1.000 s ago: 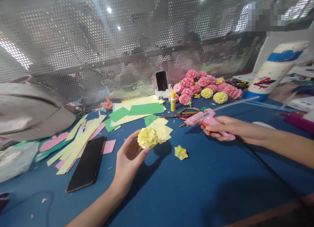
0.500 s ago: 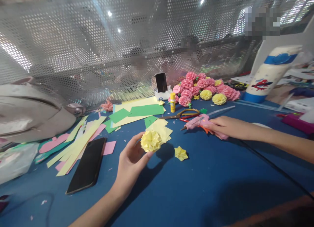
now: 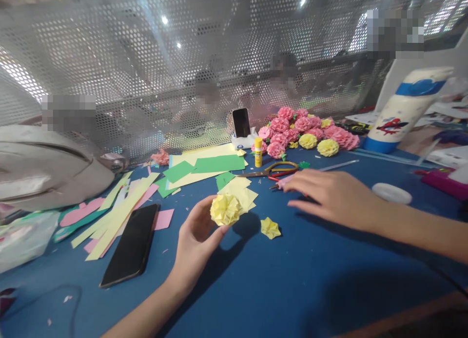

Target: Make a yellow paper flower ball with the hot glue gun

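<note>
My left hand (image 3: 197, 235) holds a folded yellow paper flower (image 3: 225, 209) between thumb and fingers, lifted a little above the blue table (image 3: 292, 279). My right hand (image 3: 331, 194) hovers palm down with fingers stretched out and holds nothing. It is over the pink glue gun (image 3: 281, 182), of which only the nozzle end shows beyond the fingers. A smaller yellow folded piece (image 3: 270, 228) lies on the table between the two hands. Behind the flower sits a small stack of yellow paper squares (image 3: 243, 192).
A black phone (image 3: 131, 243) lies left, beside paper strips (image 3: 117, 211). Green and yellow sheets (image 3: 204, 165), scissors (image 3: 274, 170), a glue stick (image 3: 258, 152), an upright phone (image 3: 241, 122) and pink and yellow paper flowers (image 3: 307, 131) fill the back. A bottle (image 3: 402, 111) stands right, a grey bag (image 3: 47, 167) left.
My right hand has put the glue gun down on the table, let go of it and opened, moving left towards the middle. My left hand with the flower has barely moved.
</note>
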### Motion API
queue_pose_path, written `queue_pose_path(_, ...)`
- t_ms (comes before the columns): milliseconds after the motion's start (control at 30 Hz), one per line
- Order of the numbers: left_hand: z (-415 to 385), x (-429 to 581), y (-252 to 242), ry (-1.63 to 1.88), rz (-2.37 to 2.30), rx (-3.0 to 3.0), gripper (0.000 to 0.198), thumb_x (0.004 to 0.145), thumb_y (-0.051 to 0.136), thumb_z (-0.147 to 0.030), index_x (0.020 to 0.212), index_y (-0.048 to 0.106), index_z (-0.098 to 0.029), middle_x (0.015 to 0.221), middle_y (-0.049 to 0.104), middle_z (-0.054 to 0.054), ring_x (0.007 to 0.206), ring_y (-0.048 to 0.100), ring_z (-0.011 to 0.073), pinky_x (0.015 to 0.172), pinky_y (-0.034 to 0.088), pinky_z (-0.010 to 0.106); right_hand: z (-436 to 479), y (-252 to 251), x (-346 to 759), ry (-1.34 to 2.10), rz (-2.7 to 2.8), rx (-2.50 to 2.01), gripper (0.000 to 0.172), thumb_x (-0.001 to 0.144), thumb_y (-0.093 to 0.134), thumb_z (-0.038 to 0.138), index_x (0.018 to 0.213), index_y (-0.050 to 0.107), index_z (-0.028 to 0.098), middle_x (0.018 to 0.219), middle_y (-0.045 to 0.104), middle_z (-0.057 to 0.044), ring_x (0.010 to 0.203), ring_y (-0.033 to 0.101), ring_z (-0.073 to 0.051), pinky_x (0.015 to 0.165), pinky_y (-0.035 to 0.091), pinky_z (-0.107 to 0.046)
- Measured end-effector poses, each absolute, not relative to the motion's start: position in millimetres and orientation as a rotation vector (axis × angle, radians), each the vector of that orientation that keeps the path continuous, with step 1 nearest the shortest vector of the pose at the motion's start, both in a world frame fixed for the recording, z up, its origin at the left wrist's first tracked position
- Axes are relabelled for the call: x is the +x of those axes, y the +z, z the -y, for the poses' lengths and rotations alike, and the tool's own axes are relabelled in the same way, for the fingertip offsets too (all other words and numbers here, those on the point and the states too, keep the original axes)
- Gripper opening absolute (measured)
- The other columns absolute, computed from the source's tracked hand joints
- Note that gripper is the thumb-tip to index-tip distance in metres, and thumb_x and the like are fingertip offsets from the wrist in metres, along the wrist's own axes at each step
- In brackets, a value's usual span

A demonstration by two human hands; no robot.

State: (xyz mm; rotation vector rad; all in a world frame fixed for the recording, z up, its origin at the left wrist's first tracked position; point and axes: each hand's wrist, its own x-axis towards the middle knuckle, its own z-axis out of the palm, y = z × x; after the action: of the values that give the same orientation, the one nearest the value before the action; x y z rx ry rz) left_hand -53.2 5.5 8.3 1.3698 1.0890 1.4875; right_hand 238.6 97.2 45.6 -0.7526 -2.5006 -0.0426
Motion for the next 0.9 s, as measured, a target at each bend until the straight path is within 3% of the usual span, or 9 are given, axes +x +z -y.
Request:
queue_pose_path(100,-4.7,-52.6,7.8,1.501,-1.091,1.355,0.047,0.079,0.077,-0.026,0.122,0.059,-0.023,0.127,0.064,0.007,0.121,0.060,0.0231,0.102,0.050,0.033,-74.9,43.7,210.6,-0.179,2.732,-0.517,0.017,0.096,0.057,0.029,0.109,0.063,0.021,0.105,0.067,-0.005,0.095,0.061,-0.021,0.078,0.044,-0.032)
queue_pose_path(400,-5.6,-57.5,3.8,1.502,-1.054,1.325,0.046,0.079,0.077,-0.024,0.121,0.059,-0.024,0.125,0.063,0.005,0.120,0.060,0.0223,0.103,0.049,0.033,-72.8,36.6,189.7,0.077,2.946,-0.635,0.012,0.096,0.055,0.021,0.102,0.065,0.024,0.102,0.062,-0.002,0.083,0.061,-0.016,0.066,0.042,-0.027)
queue_pose_path(600,-7.3,-58.3,1.5,1.509,-1.008,1.347,0.046,0.078,0.077,-0.021,0.120,0.058,-0.023,0.122,0.063,0.005,0.117,0.061,0.0210,0.101,0.050,0.032,-74.2,35.5,199.2,0.213,2.817,-0.611,0.025,0.100,0.043,0.019,0.099,0.068,0.023,0.105,0.063,-0.003,0.082,0.062,-0.015,0.070,0.045,-0.026)
queue_pose_path(900,-6.9,-56.5,4.0,1.492,-1.011,1.365,0.043,0.080,0.076,-0.021,0.119,0.058,-0.024,0.119,0.064,0.004,0.112,0.062,0.0184,0.097,0.051,0.028,-74.6,39.5,205.9,0.233,2.812,-0.770,0.016,0.097,0.049,0.019,0.097,0.065,0.022,0.105,0.059,-0.004,0.094,0.058,-0.019,0.081,0.044,-0.034)
